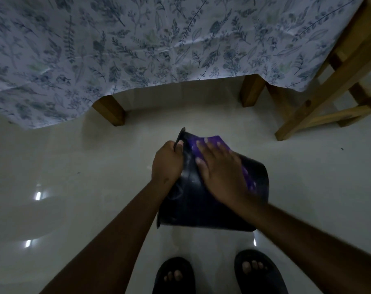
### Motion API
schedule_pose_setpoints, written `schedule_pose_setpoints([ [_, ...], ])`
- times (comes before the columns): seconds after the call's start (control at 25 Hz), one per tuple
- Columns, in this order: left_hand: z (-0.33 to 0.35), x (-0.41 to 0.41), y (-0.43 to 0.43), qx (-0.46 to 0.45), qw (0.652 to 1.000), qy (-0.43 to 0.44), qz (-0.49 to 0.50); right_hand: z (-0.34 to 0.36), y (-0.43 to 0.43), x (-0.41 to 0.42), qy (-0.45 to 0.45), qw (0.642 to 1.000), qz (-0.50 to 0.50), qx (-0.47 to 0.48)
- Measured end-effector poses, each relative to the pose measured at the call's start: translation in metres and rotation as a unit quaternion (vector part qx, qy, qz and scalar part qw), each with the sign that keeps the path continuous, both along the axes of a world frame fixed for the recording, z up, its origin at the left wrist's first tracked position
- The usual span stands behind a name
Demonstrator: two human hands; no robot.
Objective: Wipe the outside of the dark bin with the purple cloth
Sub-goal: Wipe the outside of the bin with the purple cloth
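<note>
The dark bin [201,206] is held tipped on its side above the pale floor, its rim toward the left. My left hand [166,162] grips that rim at the upper left. A purple cloth [214,142] lies over the bin's outer wall. My right hand [219,169] presses flat on the cloth, fingers spread and pointing away from me. Part of the cloth shows past the fingertips and along the right edge of the hand; the rest is hidden under the palm.
A table with a floral cloth [138,49] and wooden legs [111,110] stands just ahead. A wooden chair [337,85] is at the right. My feet in dark sandals [261,272] are below the bin on the glossy floor [74,187].
</note>
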State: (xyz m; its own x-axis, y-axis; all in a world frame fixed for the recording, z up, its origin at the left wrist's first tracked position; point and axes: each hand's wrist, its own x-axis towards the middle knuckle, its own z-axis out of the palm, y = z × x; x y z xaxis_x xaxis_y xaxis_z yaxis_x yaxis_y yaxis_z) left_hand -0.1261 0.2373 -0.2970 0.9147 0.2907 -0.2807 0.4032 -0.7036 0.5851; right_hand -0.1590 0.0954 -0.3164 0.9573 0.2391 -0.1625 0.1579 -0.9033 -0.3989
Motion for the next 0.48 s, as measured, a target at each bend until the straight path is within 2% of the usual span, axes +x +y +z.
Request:
schedule_pose_setpoints([
  [0.08,0.002,0.012,-0.002,-0.038,0.998,0.009,0.042,0.002,-0.005,-0.028,-0.045,0.999,0.015,-0.007],
  [0.16,0.009,-0.004,-0.002,-0.094,0.994,0.005,0.047,-0.006,-0.013,0.006,-0.043,0.999,0.022,0.001],
  [0.28,0.014,-0.046,-0.003,-0.107,0.994,-0.011,-0.03,-0.007,-0.027,0.092,0.062,0.997,-0.028,0.043],
  [0.36,0.013,-0.047,0.0,-0.091,0.995,-0.026,-0.009,-0.009,-0.026,0.103,0.093,0.993,-0.048,0.046],
  [0.48,0.01,-0.032,0.002,-0.068,0.997,-0.037,-0.002,-0.012,-0.019,0.048,-0.028,0.999,-0.025,0.001],
])
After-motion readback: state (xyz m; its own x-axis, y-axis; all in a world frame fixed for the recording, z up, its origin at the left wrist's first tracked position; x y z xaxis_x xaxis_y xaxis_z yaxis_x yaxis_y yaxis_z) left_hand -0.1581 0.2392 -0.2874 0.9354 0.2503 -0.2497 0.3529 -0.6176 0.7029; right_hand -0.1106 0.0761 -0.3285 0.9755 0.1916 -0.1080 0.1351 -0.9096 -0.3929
